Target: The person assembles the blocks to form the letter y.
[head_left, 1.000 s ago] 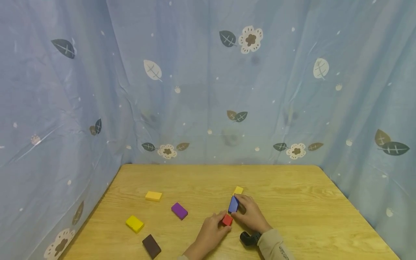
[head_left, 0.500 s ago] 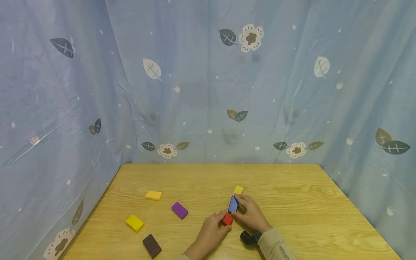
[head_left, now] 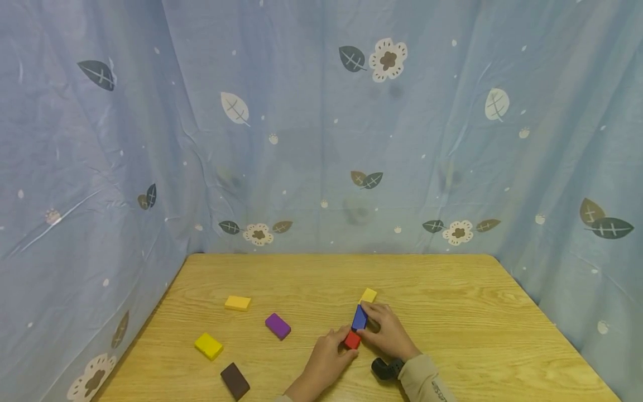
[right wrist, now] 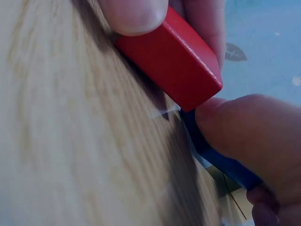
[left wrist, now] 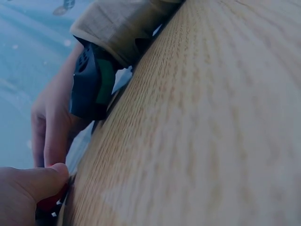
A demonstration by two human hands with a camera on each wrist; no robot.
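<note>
In the head view my left hand (head_left: 325,357) pinches a small red block (head_left: 353,340) between thumb and forefinger on the table. Just beyond it, my right hand (head_left: 389,330) grips a blue block (head_left: 359,317) from the right side, its thumb near the red block. A yellow block (head_left: 369,295) lies at the blue one's far end, so the three form a slanting row. Seen from the right wrist, a corner of the red block (right wrist: 176,61) meets the near end of the blue block (right wrist: 225,165). The left wrist view mostly hides the red block behind the thumb (left wrist: 49,181).
To the left lie an orange-yellow block (head_left: 238,303), a purple block (head_left: 278,326), a bright yellow block (head_left: 208,347) and a dark brown block (head_left: 235,381). A black band (head_left: 387,369) is on the right wrist. Patterned blue curtains (head_left: 301,139) enclose the wooden table (head_left: 467,324).
The blue block has tipped slightly and shifted a little nearer the red block, its top no longer reflecting light. Both hands stay almost where they were.
</note>
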